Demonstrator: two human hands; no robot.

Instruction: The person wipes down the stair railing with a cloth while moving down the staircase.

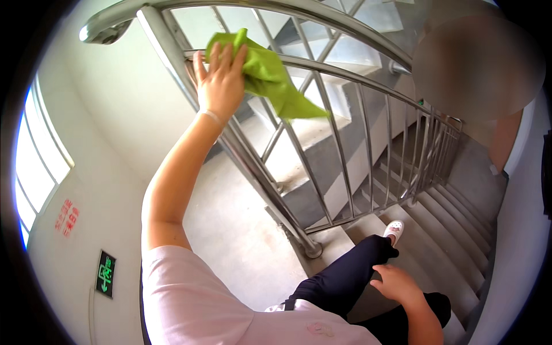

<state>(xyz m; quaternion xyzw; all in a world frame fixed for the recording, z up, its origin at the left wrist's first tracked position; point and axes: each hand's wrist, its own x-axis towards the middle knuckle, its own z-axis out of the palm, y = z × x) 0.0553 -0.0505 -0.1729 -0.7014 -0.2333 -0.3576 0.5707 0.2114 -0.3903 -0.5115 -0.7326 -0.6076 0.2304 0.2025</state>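
Note:
My left hand [224, 82] reaches up to the stainless steel stair railing [362, 79]. It holds a green cloth [269, 73] against the middle rail, close to the end post [258, 189]. The fingers lie across the cloth's near edge, and its loose corner hangs down to the right over the balusters. Lower right, my right hand [394, 282] hovers by my dark-trousered leg [345, 276] with nothing in it. Its thumb stands apart from the bent fingers, whose tips are partly hard to see.
Concrete steps [435, 233] descend to the right, with my white clog [393, 230] on one. Another flight [327, 125] shows behind the railing. A window [39, 159] and a lit exit sign [105, 274] are on the left wall. A blurred patch hides the upper right.

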